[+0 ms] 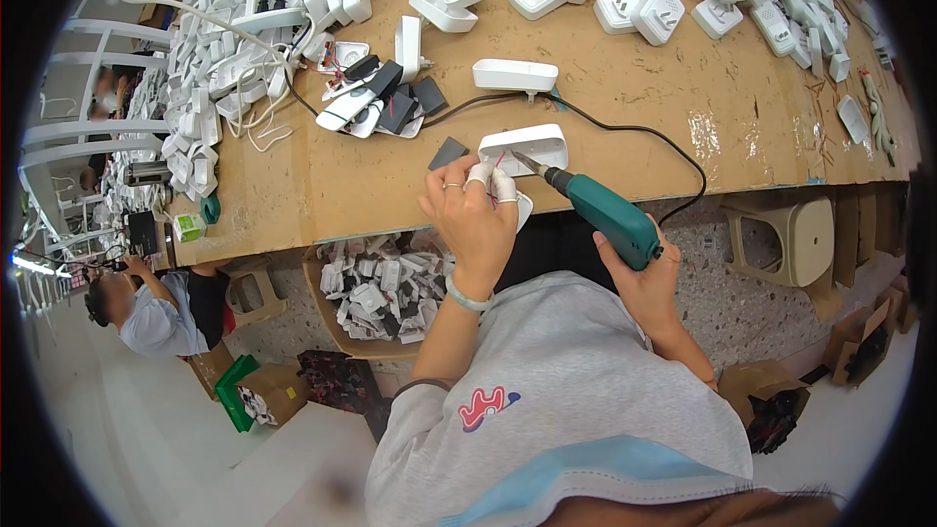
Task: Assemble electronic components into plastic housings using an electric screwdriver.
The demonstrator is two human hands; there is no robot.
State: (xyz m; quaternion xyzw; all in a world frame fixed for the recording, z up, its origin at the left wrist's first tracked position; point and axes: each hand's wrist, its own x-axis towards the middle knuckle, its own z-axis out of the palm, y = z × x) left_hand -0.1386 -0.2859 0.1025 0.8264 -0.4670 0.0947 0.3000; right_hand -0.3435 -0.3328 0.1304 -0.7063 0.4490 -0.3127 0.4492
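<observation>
My right hand (641, 278) grips a green soldering gun (610, 220), its metal tip pointing down and left into an oval white plastic housing (543, 148) at the table's near edge. My left hand (473, 215), with white finger cots on some fingertips, pinches a thin red wire (501, 158) close to the tip. Just below those fingertips, another white part (524, 207) is partly hidden by my hand. A dark grey flat piece (447, 153) lies left of the housing. Beyond it stands a second white housing (515, 75).
A black cable (634, 128) loops across the cardboard-covered table (361, 185). Left of it is a pile of grey blocks and wired parts (376, 102). White housings (659, 15) heap along the far side. Below the edge sit a box of white parts (386, 283) and a beige stool (781, 239).
</observation>
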